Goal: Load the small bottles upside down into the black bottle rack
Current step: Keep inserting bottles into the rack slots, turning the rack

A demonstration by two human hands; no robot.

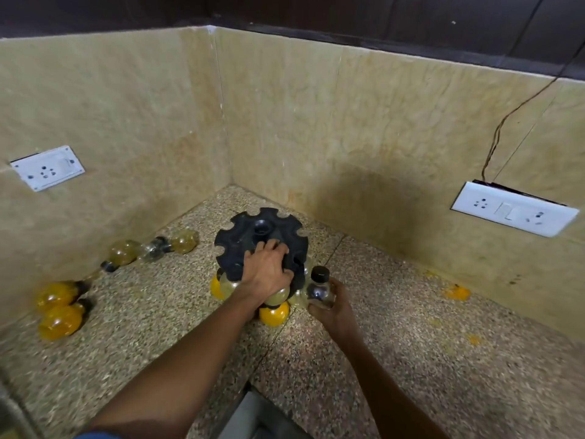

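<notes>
Left hand (pixel 266 270) is pressing down on the black rack (pixel 253 240) in the bench corner, right hand (pixel 329 304) gripping a clear bottle (pixel 319 289) cap-up beside it. I'd flip it first, then slide the neck into an empty slot.

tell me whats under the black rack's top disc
Under the black rack hang rounded bottles along its near edge, some orange, some pale yellow. The left hand resting on the disc covers part of them, and the far side underneath is hidden.
</notes>
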